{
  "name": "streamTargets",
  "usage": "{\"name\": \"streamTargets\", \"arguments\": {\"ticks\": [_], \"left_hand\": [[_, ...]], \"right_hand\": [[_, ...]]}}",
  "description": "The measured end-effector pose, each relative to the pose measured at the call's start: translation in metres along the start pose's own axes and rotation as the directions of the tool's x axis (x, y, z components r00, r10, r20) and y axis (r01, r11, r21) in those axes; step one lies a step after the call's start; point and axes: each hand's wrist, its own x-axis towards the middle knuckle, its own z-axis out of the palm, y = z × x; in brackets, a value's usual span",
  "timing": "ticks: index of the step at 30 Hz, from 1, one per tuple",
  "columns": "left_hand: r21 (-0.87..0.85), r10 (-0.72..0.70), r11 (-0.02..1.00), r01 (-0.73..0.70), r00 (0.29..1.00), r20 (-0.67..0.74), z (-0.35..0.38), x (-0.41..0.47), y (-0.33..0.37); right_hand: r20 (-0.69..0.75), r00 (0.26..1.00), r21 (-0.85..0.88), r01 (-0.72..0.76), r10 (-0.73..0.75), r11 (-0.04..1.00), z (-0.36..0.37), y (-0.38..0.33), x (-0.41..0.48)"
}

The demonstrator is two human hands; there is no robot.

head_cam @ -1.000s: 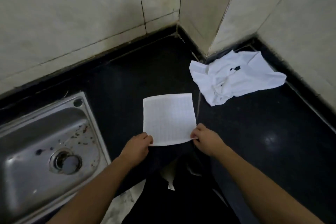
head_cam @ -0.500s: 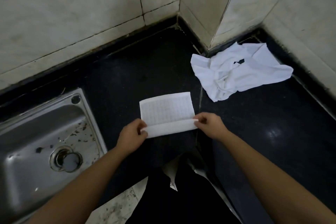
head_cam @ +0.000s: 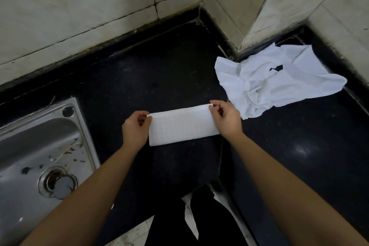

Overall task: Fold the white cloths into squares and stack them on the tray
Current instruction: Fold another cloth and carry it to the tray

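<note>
A white checked cloth (head_cam: 182, 126) lies on the black counter, folded over into a wide strip. My left hand (head_cam: 135, 129) pinches its far left corner. Its far right corner is pinched by my right hand (head_cam: 225, 119). A crumpled heap of white cloths (head_cam: 277, 80) sits to the right, near the wall corner, apart from both hands. No tray is in view.
A steel sink (head_cam: 34, 158) with a drain is set into the counter at the left. Tiled walls (head_cam: 89, 6) close off the back, and a pillar juts out at the right. The counter's front edge runs just below my arms.
Both hands carried the cloth's near edge up and over to the far edge, turning the flat square into a half-height strip. The view also tilted slightly.
</note>
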Motion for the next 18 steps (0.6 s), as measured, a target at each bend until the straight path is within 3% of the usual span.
{"name": "streamTargets", "arguments": {"ticks": [10, 14, 16, 18], "left_hand": [[0.258, 0.327, 0.916, -0.308, 0.944, -0.035, 0.017, -0.005, -0.034], [0.319, 0.385, 0.880, -0.352, 0.922, -0.045, 0.021, -0.008, -0.042], [0.340, 0.414, 0.863, -0.372, 0.908, -0.057, 0.025, -0.005, -0.047], [0.342, 0.444, 0.851, -0.399, 0.894, -0.062, 0.023, -0.006, -0.046]], "right_hand": [[-0.132, 0.963, -0.151, 0.214, -0.234, 0.965, 0.021, 0.020, -0.002], [-0.248, 0.968, 0.206, 0.003, 0.049, 0.979, 0.021, -0.014, -0.018], [-0.255, 0.958, 0.451, -0.005, 0.134, 0.893, 0.035, -0.038, -0.023], [-0.161, 0.973, 0.648, -0.020, 0.163, 0.761, 0.054, -0.063, -0.026]]}}
